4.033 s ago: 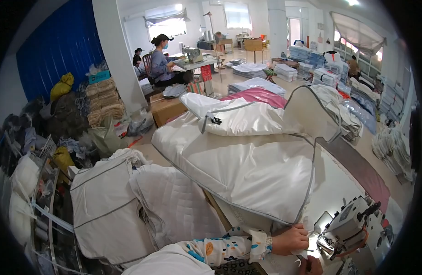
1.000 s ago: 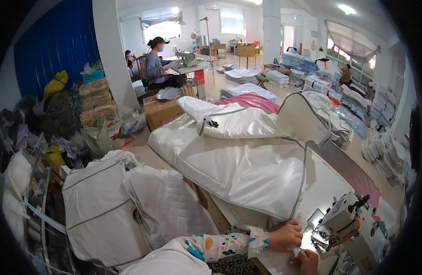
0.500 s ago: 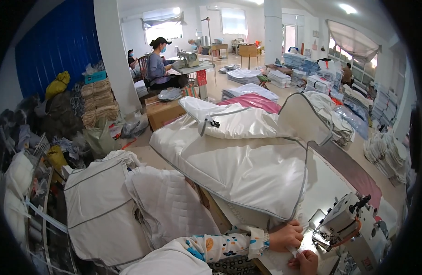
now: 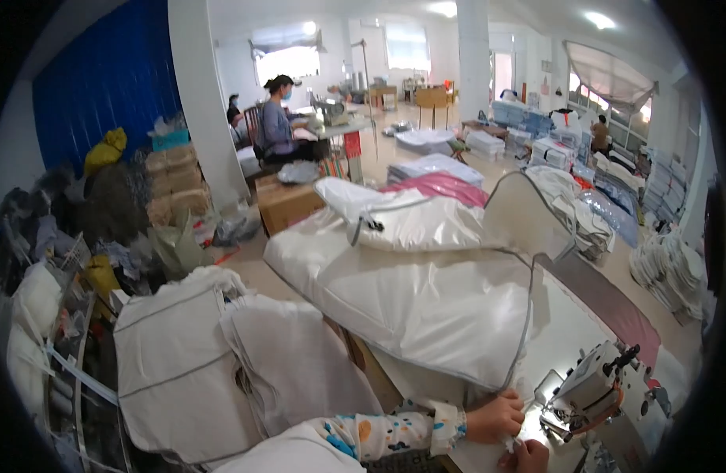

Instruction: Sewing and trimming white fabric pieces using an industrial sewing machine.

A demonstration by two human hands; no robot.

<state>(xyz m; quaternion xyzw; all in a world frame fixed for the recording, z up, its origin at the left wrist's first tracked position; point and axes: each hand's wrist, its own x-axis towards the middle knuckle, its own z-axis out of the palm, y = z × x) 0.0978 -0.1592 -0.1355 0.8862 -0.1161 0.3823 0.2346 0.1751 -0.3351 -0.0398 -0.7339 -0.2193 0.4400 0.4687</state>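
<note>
As hands (image 4: 495, 418) (image 4: 525, 457) curl, nearly closed, white material (image 4: 510, 444) apparently pinched

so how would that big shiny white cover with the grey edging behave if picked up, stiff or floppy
The white cover would probably sag and fold, given its soft creases. Its glossy surface suggests it may be slippery. The upright flap hints at slight stiffness near the grey edging.

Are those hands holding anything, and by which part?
The right hand seems to pinch a small, thin white strip, exact part blurred; left hand: hold unclear.
</note>
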